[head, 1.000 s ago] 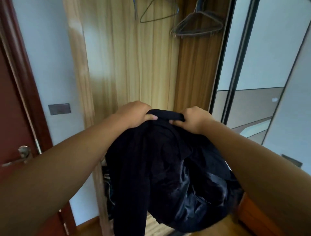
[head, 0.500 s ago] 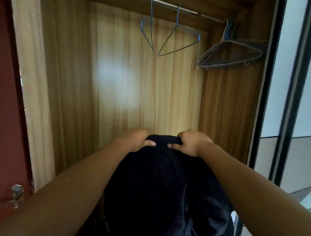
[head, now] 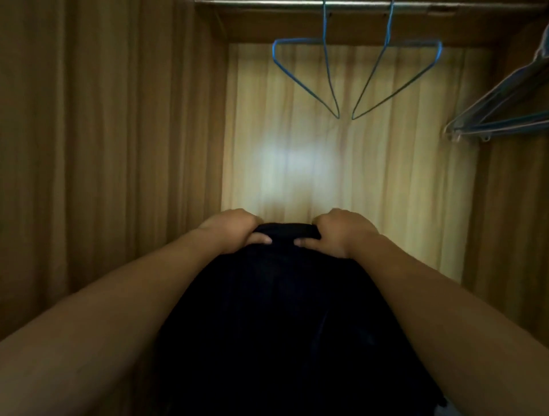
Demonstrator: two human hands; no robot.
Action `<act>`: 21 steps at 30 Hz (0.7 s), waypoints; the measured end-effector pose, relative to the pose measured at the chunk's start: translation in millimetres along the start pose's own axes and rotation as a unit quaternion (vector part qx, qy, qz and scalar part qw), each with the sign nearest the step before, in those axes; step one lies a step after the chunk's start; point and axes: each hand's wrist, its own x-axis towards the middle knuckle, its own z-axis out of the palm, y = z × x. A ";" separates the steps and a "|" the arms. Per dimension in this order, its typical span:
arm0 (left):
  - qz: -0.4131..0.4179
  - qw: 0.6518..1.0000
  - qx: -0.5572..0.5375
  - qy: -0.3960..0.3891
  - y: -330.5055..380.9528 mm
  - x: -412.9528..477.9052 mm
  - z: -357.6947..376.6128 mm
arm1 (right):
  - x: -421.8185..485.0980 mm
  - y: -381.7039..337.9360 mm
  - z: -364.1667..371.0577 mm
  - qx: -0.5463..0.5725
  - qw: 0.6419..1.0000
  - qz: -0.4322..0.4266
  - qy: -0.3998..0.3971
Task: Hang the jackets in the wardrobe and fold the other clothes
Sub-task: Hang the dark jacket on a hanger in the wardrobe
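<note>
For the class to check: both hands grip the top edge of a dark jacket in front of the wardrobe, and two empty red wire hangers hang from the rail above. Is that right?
One detail is wrong: the two wire hangers are blue, not red, as the head view shows. The rest stands: the left hand and right hand grip the top edge of the dark jacket, and the hangers hang empty from the rail.

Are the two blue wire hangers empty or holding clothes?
Empty. Both blue wire hangers hang bare on the metal rail; the left hand and right hand grip the black jacket below.
</note>
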 end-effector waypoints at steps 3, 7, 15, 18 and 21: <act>-0.033 0.999 0.003 0.014 -13.2 16.6 -13.5 | 39.6 12.4 -5.9 -0.003 0.999 -0.032 0.032; -0.060 0.996 -0.043 -0.047 -20.2 26.4 13.3 | 68.9 16.2 36.3 0.034 0.998 -0.060 -0.006; -0.087 0.961 -0.157 -0.210 -35.4 25.5 195.2 | 64.6 -5.3 208.2 0.099 0.979 -0.076 -0.160; -0.112 0.959 -0.138 -0.220 -44.8 16.0 267.5 | 46.9 -6.9 268.7 0.101 0.975 -0.032 -0.196; -0.136 0.961 -0.099 -0.222 -51.0 0.2 329.2 | 19.4 -11.6 316.0 0.126 0.964 0.035 -0.232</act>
